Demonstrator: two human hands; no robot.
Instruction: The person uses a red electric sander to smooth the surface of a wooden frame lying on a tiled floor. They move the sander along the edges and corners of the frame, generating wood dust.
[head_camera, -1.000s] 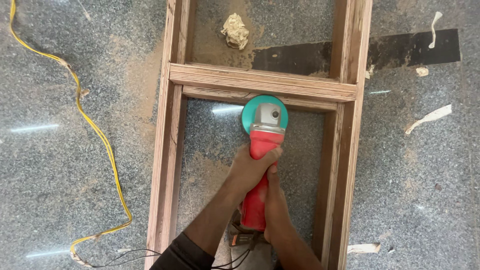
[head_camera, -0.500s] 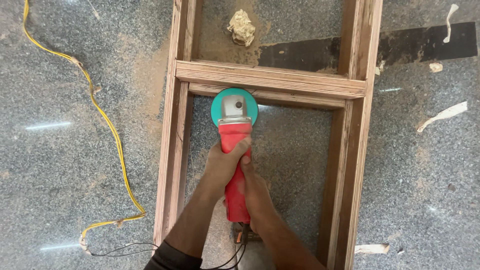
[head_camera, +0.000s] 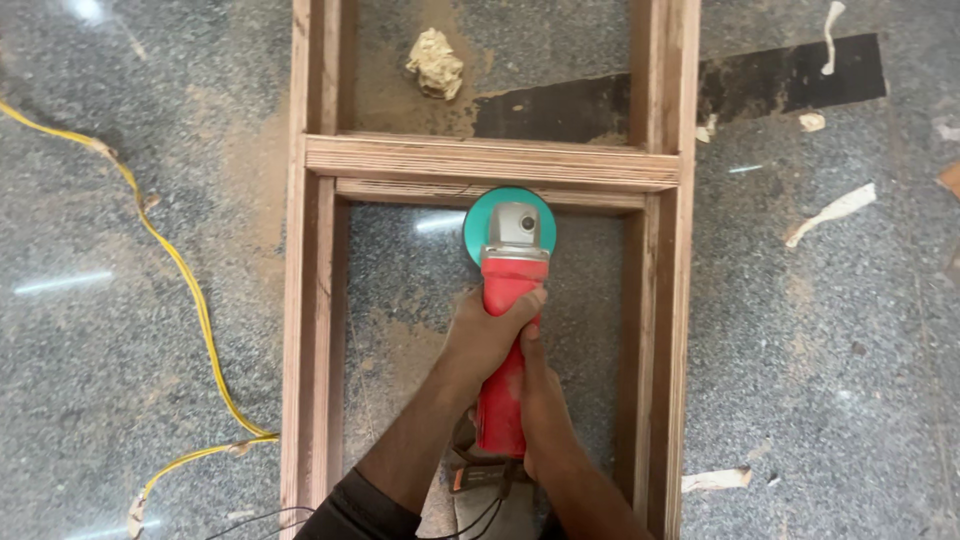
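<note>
I hold a red angle grinder (head_camera: 506, 300) with a green sanding disc (head_camera: 478, 218) and a grey metal head. My left hand (head_camera: 486, 335) wraps the front of its red body. My right hand (head_camera: 545, 415) grips the rear handle from the right side. The disc's far edge presses against the lower inner face of the wooden frame's crossbar (head_camera: 420, 160). The wooden frame (head_camera: 308, 330) lies flat on a speckled grey stone floor (head_camera: 820, 330), and the grinder sits inside its lower opening.
A yellow cable (head_camera: 195, 300) snakes over the floor left of the frame. A crumpled paper wad (head_camera: 436, 64) lies in the upper opening. A dark strip (head_camera: 790, 75) runs to the upper right, with pale wood shavings (head_camera: 830, 212) scattered around. Sawdust coats the floor near the crossbar.
The grinder slid left along the crossbar, then back right toward the middle. Both hands kept their grip throughout.
</note>
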